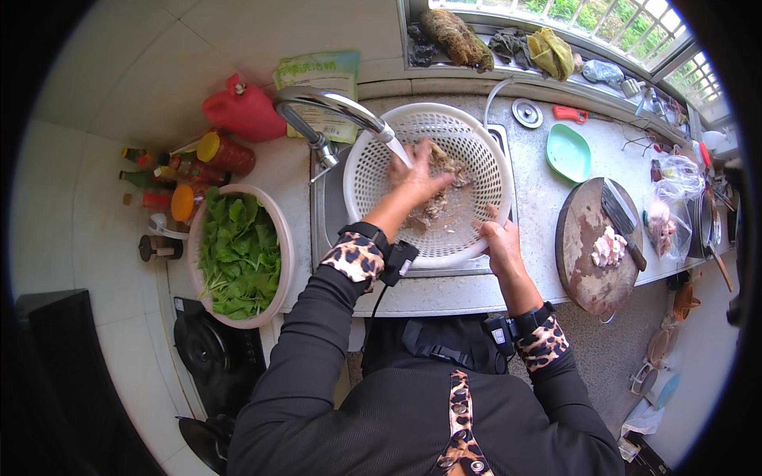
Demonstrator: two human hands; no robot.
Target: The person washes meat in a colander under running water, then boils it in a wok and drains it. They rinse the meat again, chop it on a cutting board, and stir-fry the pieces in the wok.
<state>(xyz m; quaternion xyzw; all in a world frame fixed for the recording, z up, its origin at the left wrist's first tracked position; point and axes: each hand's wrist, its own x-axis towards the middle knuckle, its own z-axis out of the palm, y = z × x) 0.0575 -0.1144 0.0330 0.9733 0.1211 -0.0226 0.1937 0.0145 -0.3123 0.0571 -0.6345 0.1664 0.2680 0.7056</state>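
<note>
Over the sink, a white plastic colander (428, 257) holds wet, brownish food pieces (437, 205) that I cannot identify exactly. Water runs from the chrome faucet (333, 101) onto my left hand (419, 177), which is inside the colander with its fingers spread over the pieces. Whether it touches or holds any of them is unclear. My right hand (500, 241) grips the colander's rim at the near right, thumb and fingers on either side of the edge.
Left are a basket (286, 262) of leafy greens (238, 256), jars (226, 153) and a red container (247, 110). Right are a green dish (568, 153) and a round wooden chopping board (580, 268) with a cleaver (618, 205) and cut meat (608, 247). Cloths (550, 52) lie on the windowsill.
</note>
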